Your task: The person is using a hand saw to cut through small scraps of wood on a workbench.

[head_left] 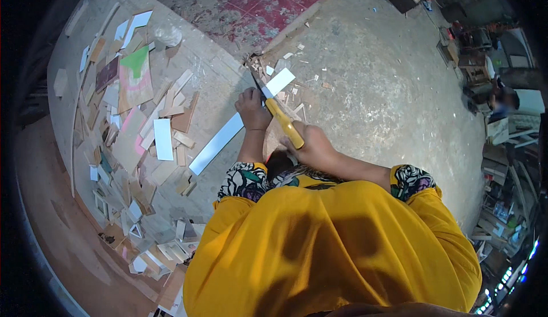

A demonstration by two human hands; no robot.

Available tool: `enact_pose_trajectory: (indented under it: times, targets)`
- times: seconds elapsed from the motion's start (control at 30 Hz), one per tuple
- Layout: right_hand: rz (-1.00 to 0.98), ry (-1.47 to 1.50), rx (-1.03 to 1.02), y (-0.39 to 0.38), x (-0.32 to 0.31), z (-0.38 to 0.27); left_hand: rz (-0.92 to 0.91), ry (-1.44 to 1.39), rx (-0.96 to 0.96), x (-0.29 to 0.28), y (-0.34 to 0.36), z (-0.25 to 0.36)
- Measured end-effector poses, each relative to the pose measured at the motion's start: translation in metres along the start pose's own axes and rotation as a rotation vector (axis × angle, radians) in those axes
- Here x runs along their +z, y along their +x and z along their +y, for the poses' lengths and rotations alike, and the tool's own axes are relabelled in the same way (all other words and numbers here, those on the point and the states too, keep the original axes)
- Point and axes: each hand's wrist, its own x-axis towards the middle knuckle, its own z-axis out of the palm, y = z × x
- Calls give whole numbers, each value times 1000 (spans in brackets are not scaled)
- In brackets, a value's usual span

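A long white board (220,140) runs slantwise across the corner of the work surface, its far end (280,81) jutting out to the right. My left hand (253,110) presses down on it with the fingers curled over its edge. In my right hand (315,148) is a handsaw with a yellow handle (283,122), gripped at the handle's near end. The dark saw blade (256,78) points away from me and lies across the board, just right of my left fingers. How deep the blade sits in the board I cannot tell.
Wood offcuts (162,139) lie heaped over the left of the work surface (211,71). Small chips (297,91) litter the concrete floor (365,89) by the corner. Red tiles (257,9) show beyond. Another person (502,100) is at the far right, near stacked timber (514,137).
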Motion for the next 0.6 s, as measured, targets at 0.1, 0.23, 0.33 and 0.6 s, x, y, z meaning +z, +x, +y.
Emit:
enact_pose_trajectory:
  times: [0.1,0.23,0.33,0.6]
  targets:
    - [-46,22,85,1,-6,-6,-59,46,-14,-2,-2,-2]
    - [-91,-67,175,12,-24,-9,-51,51,-24,0,-3,-4]
    - [74,-7,108,24,-30,1,-36,21,-8,0,-3,-2]
    - [27,170,199,20,-34,4,-22,35,-20,-1,0,-1]
